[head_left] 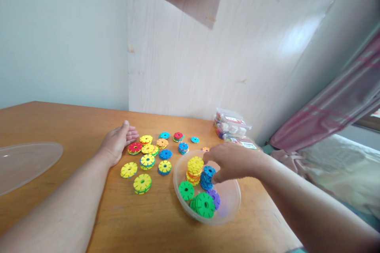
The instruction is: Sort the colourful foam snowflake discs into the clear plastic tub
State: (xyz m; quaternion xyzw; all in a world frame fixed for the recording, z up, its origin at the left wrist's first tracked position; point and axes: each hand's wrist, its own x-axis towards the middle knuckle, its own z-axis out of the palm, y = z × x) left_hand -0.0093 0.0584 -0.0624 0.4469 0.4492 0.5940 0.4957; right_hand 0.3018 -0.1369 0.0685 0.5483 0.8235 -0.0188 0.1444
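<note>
My left hand [119, 142] rests on its side on the table, fingers stretched out and holding nothing. Beside it lie small piles of slotted plastic discs, such as a red disc [135, 148], a yellow disc [128, 170] and a blue disc [165, 154]. My right hand [233, 162] reaches into a clear plastic bowl [234, 201], thumb and fingers around a stack of blue discs [208, 178]. Next to that stack, the bowl holds a yellow and orange stack [194, 170], green discs [204, 205] and a purple disc [214, 199]. My right fingertips are partly hidden.
A clear round lid [29, 162] lies on the wooden table [142, 225] at the left. Clear plastic boxes [233, 124] stand against the wall at the back right. A pink curtain [323, 99] and bedding [320, 178] are on the right.
</note>
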